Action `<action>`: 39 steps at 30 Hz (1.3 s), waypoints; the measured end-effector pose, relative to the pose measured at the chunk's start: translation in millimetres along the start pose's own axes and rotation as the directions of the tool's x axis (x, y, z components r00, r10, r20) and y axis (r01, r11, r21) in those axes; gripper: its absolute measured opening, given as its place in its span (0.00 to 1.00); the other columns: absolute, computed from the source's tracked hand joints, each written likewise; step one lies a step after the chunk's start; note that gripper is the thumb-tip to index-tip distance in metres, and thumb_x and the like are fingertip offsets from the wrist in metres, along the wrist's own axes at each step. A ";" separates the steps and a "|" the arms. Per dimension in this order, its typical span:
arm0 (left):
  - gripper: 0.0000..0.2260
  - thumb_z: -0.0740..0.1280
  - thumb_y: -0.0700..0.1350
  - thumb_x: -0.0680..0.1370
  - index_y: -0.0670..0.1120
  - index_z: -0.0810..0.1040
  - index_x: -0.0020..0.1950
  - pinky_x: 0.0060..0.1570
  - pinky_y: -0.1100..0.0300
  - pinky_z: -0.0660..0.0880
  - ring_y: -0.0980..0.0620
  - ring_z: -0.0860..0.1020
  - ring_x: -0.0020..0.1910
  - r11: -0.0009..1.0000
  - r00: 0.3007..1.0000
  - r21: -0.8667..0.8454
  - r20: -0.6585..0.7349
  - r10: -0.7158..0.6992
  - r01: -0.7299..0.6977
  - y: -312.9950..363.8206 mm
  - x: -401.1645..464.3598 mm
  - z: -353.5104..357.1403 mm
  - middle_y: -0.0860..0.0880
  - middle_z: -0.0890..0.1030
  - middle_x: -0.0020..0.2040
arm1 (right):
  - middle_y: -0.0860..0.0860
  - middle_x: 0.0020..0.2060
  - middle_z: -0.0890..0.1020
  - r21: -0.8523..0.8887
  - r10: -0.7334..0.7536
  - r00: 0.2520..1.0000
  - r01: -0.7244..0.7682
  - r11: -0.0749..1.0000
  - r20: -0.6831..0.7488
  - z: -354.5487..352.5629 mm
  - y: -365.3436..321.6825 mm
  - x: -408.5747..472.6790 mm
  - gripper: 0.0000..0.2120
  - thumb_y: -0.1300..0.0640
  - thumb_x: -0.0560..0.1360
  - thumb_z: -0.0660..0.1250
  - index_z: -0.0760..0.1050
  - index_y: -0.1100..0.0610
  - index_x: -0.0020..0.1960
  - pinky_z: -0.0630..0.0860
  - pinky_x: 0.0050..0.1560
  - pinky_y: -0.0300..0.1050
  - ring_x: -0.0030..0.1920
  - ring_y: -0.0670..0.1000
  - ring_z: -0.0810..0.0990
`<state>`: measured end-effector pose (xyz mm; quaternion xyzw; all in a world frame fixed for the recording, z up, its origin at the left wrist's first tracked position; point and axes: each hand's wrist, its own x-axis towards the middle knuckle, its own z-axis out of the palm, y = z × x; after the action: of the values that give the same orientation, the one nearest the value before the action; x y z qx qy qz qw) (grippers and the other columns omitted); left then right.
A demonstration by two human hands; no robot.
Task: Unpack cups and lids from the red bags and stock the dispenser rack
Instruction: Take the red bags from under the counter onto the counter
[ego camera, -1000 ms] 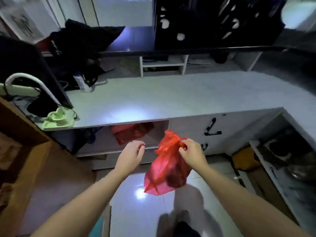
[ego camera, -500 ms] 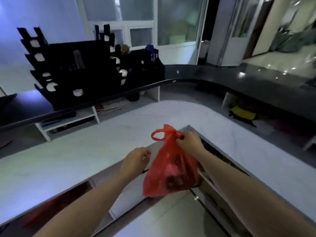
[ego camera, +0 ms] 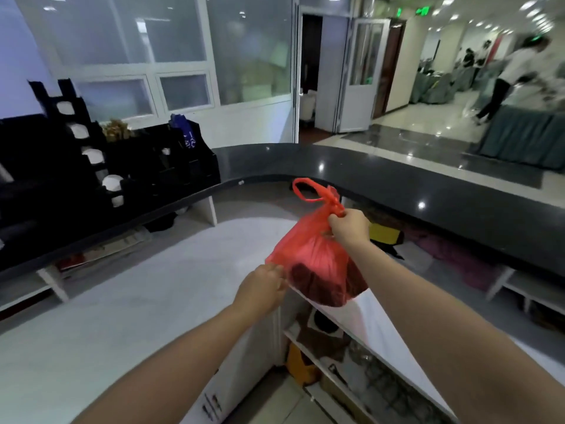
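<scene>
1. Red bag (ego camera: 315, 258) is hanging over the inner corner of the white surface (ego camera: 146, 301), with something dark showing inside.
2. Right hand (ego camera: 350, 228) is clamping its knotted neck.
3. Left hand (ego camera: 264, 287) is pinching its lower side.
4. Black dispenser rack (ego camera: 91, 172) is holding white cups (ego camera: 112, 182).

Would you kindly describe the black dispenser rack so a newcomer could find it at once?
Follow the dark curved upper counter to its far left end. The black dispenser rack stands there below the windows, stepped like stairs, with white round cup ends showing in its slots, unlike the plain black organiser beside it.
</scene>
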<state>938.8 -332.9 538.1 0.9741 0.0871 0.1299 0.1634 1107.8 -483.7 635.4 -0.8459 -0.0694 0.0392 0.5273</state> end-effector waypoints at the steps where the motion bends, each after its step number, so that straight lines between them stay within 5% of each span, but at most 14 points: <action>1: 0.09 0.64 0.48 0.79 0.48 0.80 0.56 0.52 0.52 0.77 0.46 0.78 0.55 1.000 1.000 -0.010 0.017 0.004 -0.003 -2.8 16.6 5.7 0.49 0.80 0.56 | 0.55 0.30 0.85 0.034 0.026 1.000 -0.026 0.999 -0.010 2.1 0.9 16.6 0.10 0.59 0.73 0.62 0.82 0.58 0.42 0.85 0.45 0.55 0.33 0.55 0.86; 8: 0.13 0.63 0.49 0.80 0.52 0.80 0.63 0.59 0.52 0.77 0.49 0.77 0.60 0.996 0.955 -0.028 0.283 0.084 -0.080 -47.1 148.1 43.2 0.51 0.78 0.62 | 0.56 0.29 0.84 0.154 0.142 0.979 -0.120 0.981 -0.144 51.7 26.2 122.0 0.07 0.61 0.76 0.62 0.77 0.56 0.40 0.84 0.47 0.58 0.32 0.54 0.86; 16: 0.08 0.63 0.44 0.77 0.48 0.81 0.52 0.53 0.50 0.76 0.44 0.78 0.54 0.974 0.871 -0.083 0.437 0.224 -0.209 -108.6 257.0 57.9 0.47 0.81 0.53 | 0.59 0.38 0.86 0.000 0.256 0.966 -0.256 0.967 0.023 133.1 75.1 162.2 0.10 0.62 0.77 0.63 0.77 0.53 0.38 0.83 0.50 0.59 0.40 0.58 0.87; 25: 0.10 0.62 0.45 0.76 0.50 0.83 0.51 0.51 0.51 0.78 0.48 0.78 0.52 0.978 0.835 -0.090 0.511 0.205 -0.186 -140.9 269.8 89.2 0.50 0.82 0.52 | 0.57 0.33 0.83 -0.153 0.163 0.980 -0.145 0.978 0.117 136.9 107.1 142.7 0.04 0.53 0.74 0.64 0.69 0.51 0.45 0.81 0.28 0.55 0.26 0.58 0.82; 30: 0.08 0.62 0.49 0.80 0.54 0.81 0.51 0.47 0.52 0.78 0.51 0.78 0.48 0.984 0.834 -0.090 0.522 0.177 -0.152 -145.8 258.6 98.9 0.53 0.81 0.49 | 0.49 0.26 0.78 -0.302 -0.092 0.982 0.140 0.943 0.167 137.4 118.5 115.2 0.10 0.43 0.76 0.60 0.63 0.43 0.54 0.72 0.21 0.42 0.22 0.47 0.77; 33: 0.10 0.59 0.50 0.81 0.54 0.73 0.40 0.40 0.53 0.75 0.50 0.77 0.43 0.993 0.864 -0.052 0.488 0.121 -0.110 -146.8 250.7 91.5 0.54 0.76 0.41 | 0.45 0.26 0.76 -0.390 -0.227 0.946 0.304 0.869 0.231 142.4 118.1 103.6 0.15 0.46 0.80 0.59 0.60 0.44 0.64 0.65 0.24 0.34 0.24 0.44 0.75; 39: 0.19 0.55 0.55 0.82 0.50 0.69 0.33 0.33 0.56 0.67 0.51 0.74 0.36 0.996 0.925 0.020 0.369 -0.087 0.086 -142.6 205.4 70.4 0.54 0.73 0.34 | 0.42 0.28 0.74 -0.360 -0.342 0.864 0.472 0.805 0.369 138.9 107.8 97.9 0.06 0.51 0.80 0.62 0.64 0.44 0.48 0.67 0.28 0.32 0.27 0.40 0.73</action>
<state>1135.8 -177.4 471.4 0.9766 0.0977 -0.0633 0.1809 1193.3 -391.8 478.1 -0.8921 -0.3338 0.0291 0.3031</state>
